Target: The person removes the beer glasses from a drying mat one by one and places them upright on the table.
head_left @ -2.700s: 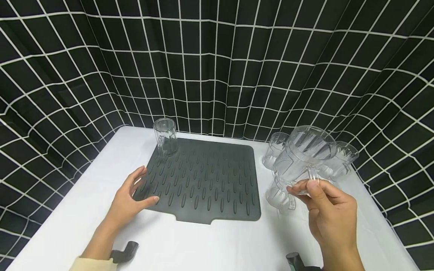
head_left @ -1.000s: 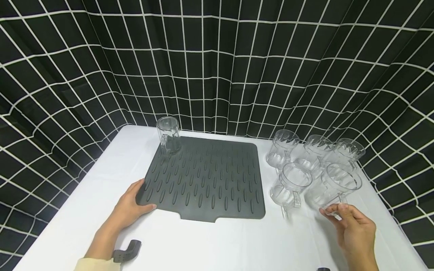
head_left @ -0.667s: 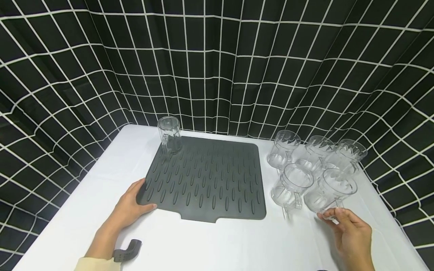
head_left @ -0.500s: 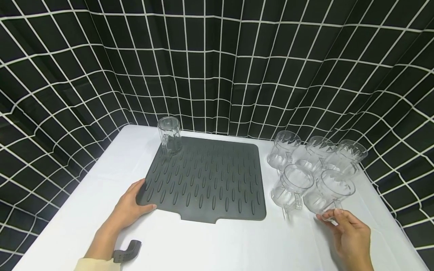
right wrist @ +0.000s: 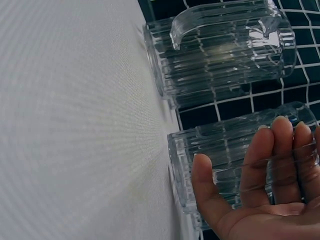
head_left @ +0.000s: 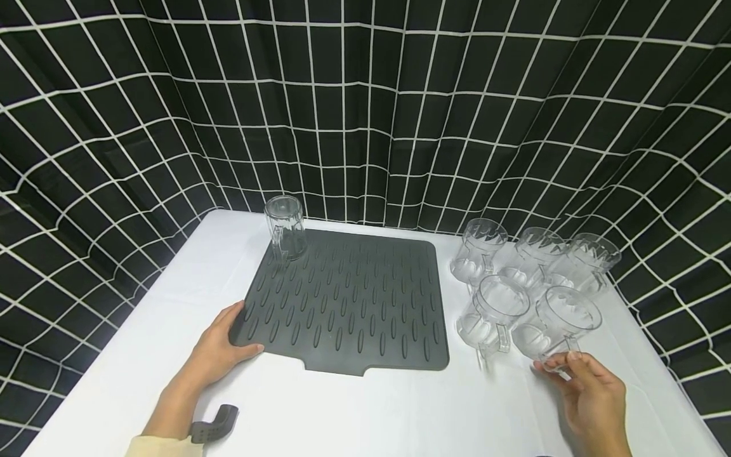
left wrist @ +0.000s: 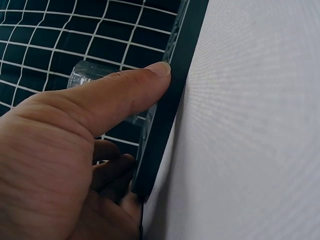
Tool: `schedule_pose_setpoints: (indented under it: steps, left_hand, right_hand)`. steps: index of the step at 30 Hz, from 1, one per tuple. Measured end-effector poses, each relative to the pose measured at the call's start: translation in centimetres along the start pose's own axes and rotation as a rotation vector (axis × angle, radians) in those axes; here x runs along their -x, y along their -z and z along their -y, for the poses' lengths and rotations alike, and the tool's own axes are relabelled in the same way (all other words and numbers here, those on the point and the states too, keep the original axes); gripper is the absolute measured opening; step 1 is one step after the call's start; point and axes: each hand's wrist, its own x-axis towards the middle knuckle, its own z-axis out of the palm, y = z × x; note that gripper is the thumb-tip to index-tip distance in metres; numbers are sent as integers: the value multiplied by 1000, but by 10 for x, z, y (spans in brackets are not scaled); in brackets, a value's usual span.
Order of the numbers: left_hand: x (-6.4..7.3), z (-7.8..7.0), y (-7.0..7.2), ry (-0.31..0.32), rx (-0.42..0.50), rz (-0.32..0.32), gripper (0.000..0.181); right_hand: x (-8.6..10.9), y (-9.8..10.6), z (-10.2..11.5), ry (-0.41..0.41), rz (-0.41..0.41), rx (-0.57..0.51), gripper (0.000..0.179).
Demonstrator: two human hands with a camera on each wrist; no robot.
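Observation:
At the front right, my right hand [head_left: 594,397] pinches the handle of a clear mug [head_left: 571,308] that stands upright on the table. In the right wrist view the handle crosses in front of the fingers [right wrist: 282,150], and one finger stands apart, low near the cloth. My left hand [head_left: 214,349] rests at the front left corner of a dark grey ridged mat [head_left: 354,304]. Its thumb [left wrist: 120,95] touches the mat's front edge in the left wrist view, while the other fingers lie along the left side. Another clear mug [head_left: 287,231] stands on the mat's back left corner.
Left of the held mug is a similar mug [head_left: 497,308], close by. Behind them runs a row of three more mugs [head_left: 478,251]. White cloth covers the table [head_left: 411,412]. A black curtain [head_left: 365,108] with white grid lines closes off the back and sides.
My right hand has brought the mug down from the air onto the table, farther right, and keeps the handle. My left hand has come down against the mat's corner.

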Motion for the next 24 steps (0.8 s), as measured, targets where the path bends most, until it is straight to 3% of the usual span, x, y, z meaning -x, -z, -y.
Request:
schedule_pose_setpoints:
  steps: [10,13,16,21,24]
  left_hand:
    - [-2,3,-2,-7,0,-2,99]
    - [-2,3,-2,-4,3,0,99]
    - [-2,2,-1,-1,1,0,99]
    - [-3,2,-1,3,5,5,99]
    - [-2,1,0,4,2,5,99]
  right_hand:
    - [0,-2,2,-2,-33,46,31]
    - [1,-4,3,-9,-96,103,32]
    - [0,-6,7,-35,-225,198,31]
    - [-5,-15,19,-104,-555,446,33]
    - [-7,-20,29,-77,-713,567,34]
